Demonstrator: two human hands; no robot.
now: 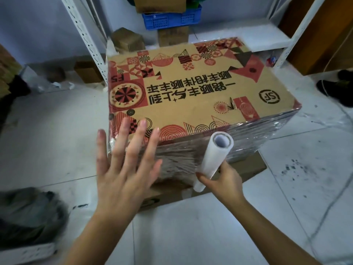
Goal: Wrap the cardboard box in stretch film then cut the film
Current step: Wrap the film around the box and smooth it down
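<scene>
A brown cardboard box (191, 88) with red and black prints stands on the floor, on top of a flatter cardboard piece (246, 169). Clear stretch film (248, 134) covers its near and right sides. My right hand (221, 180) grips the lower end of the white stretch film roll (214, 159), which stands tilted against the box's near side. My left hand (124, 159) is spread flat with fingers apart over the box's near left corner; I cannot tell if it touches the film.
White metal shelving (86, 35) stands behind the box with a blue crate (172, 18) and small cartons (128, 41). Dark bags (28, 217) lie at the lower left. Dark shoes (338, 90) sit at the right on the white tiled floor (210, 226).
</scene>
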